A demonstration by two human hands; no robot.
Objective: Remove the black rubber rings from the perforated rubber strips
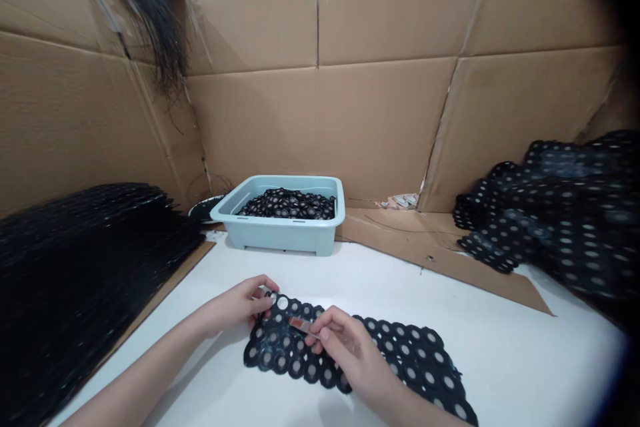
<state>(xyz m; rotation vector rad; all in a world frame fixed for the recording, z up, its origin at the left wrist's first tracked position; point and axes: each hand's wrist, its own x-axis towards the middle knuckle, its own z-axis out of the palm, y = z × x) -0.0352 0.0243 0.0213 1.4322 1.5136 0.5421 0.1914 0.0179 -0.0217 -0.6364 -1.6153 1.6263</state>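
Note:
A black sheet of joined rings with pale round centres [313, 370] lies on the white table, stretching to the lower right. My left hand [253, 300] grips its upper left corner between thumb and fingers. Beside that hand, one ring at the corner shows a brighter white centre than the rest. My right hand [347, 347] is closed around a small, slim tool with a flat, clear and reddish-brown end [300, 325]. That end points left, over the rings close to my left hand; whether it touches them I cannot tell.
A pale blue tub [283, 233] holds many loose black rings. To the left is a thick stack of black strands [90, 280]; more dotted black sheets [555, 213] are heaped at right. Cardboard walls [380, 120] surround the white table [400, 273], and black strands [160, 33] hang upper left.

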